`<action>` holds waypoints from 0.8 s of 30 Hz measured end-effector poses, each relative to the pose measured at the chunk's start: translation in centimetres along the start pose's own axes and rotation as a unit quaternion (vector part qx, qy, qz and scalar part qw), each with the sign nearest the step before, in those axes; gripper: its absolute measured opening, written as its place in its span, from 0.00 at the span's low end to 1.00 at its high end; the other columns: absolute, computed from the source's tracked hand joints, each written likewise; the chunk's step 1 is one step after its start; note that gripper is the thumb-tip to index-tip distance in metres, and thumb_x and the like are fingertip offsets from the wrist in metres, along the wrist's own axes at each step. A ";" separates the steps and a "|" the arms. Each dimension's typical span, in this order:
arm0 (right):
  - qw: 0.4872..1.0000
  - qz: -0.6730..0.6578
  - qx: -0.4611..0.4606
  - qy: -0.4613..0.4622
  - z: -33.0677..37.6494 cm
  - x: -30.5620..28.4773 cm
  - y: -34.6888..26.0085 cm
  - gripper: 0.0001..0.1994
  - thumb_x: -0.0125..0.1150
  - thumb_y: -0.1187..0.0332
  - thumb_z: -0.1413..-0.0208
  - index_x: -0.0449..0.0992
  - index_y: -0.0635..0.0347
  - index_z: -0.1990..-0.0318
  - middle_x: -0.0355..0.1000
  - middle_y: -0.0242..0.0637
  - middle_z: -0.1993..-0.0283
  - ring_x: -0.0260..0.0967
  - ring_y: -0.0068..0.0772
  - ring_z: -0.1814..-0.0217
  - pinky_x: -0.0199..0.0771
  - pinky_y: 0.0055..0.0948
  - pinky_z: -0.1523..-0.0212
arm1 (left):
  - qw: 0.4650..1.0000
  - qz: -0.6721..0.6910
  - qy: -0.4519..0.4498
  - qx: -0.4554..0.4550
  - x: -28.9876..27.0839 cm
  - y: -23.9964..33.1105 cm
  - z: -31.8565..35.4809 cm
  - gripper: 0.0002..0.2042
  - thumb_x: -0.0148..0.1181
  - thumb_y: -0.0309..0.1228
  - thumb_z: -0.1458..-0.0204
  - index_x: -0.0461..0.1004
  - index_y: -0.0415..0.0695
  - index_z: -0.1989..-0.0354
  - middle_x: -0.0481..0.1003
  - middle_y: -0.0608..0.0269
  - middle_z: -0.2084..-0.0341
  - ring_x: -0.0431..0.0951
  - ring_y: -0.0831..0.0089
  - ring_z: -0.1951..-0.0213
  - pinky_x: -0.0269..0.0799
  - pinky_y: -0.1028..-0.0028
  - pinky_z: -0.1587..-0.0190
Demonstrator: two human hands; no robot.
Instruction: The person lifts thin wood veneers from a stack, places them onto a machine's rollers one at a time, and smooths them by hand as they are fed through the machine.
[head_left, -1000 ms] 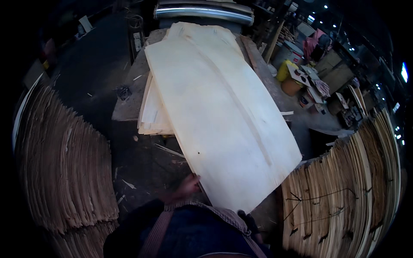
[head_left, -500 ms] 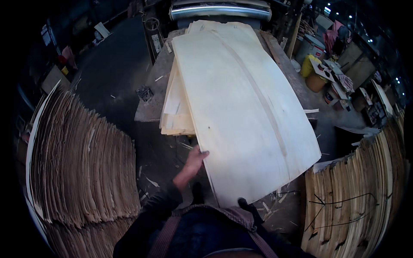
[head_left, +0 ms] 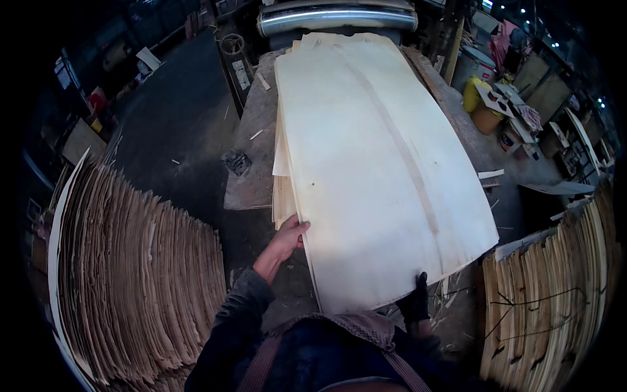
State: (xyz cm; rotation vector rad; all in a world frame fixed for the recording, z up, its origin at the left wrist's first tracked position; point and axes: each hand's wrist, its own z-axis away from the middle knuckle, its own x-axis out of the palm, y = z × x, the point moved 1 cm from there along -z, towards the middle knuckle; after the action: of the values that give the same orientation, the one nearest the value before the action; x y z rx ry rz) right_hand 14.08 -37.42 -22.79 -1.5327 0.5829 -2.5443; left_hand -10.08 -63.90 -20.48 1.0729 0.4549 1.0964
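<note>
A large pale wood veneer sheet (head_left: 366,196) with a brownish streak runs from the metal roller down towards my body. My bare left hand (head_left: 285,239) grips its left edge, thumb on top and fingers hidden underneath. At the near edge, my right hand (head_left: 415,303) in a black glove pinches the sheet, its thumb showing above and its other fingers mostly out of sight below. More pale veneer sheets (head_left: 283,196) lie in a pile beneath the held one, jutting out on its left. The far end of the sheet rests on that pile.
A shiny metal roller (head_left: 336,17) spans the far end of the worn table (head_left: 251,170). Tall stacks of veneer stand at left (head_left: 140,274) and right (head_left: 545,313). Wood scraps litter the floor. Buckets, a yellow bag (head_left: 475,95) and boards crowd the far right.
The sheet's near end has shifted slightly right, and its left edge lies closer over the pile. My gloved right hand has come further into view at the near edge; my left hand keeps its grip.
</note>
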 end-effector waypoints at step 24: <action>0.847 0.456 -0.228 0.152 9.3 3.8 1.1 0.15 0.55 0.64 0.51 0.67 0.64 0.58 0.66 0.37 0.60 0.64 0.32 0.56 0.66 0.32 0.55 | 0.900 -0.278 0.280 0.184 -13.8 6.4 -21.6 0.12 0.59 0.32 0.59 0.72 0.34 0.74 0.73 0.42 0.79 0.76 0.55 0.78 0.71 0.64 0.77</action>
State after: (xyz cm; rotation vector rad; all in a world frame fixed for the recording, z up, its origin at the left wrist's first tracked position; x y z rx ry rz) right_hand 20.28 -42.03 -16.22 -0.6033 1.5862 -1.9160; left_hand -35.56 -65.55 -27.37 0.8436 1.3862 0.7953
